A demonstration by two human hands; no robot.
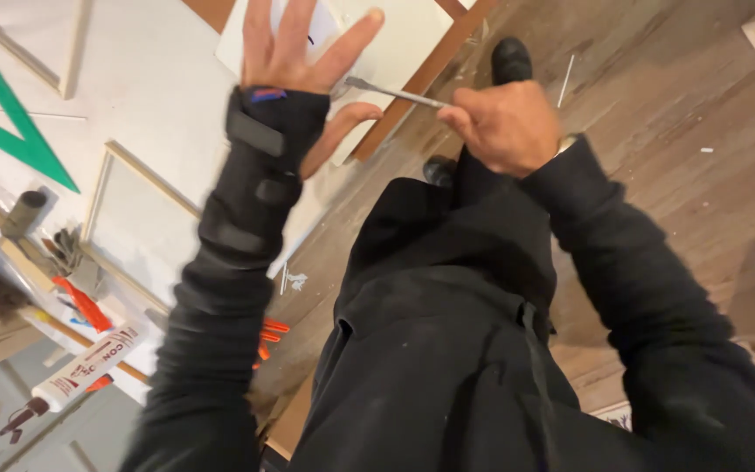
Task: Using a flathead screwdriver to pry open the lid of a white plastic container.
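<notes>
My left hand (294, 44) is raised over the white work surface (150, 96) with its fingers spread, a black wrist brace (264, 166) wrapped around the forearm; it holds nothing. My right hand (504, 127) is closed around a thin metal tool (391, 92) whose tip points left toward the left palm and thumb. Whether the tip touches the hand I cannot tell. Both arms wear black sleeves, and my black clothing fills the lower middle of the view.
A green set square (6, 118) lies at the left. Thin wooden strips (146, 179) rest on the white surface. A glue tube (80, 371), orange-handled tools (85, 306) and a small cylinder (24, 212) sit lower left. Wooden floorboards (675, 114) and my black shoe (510, 59) lie beyond.
</notes>
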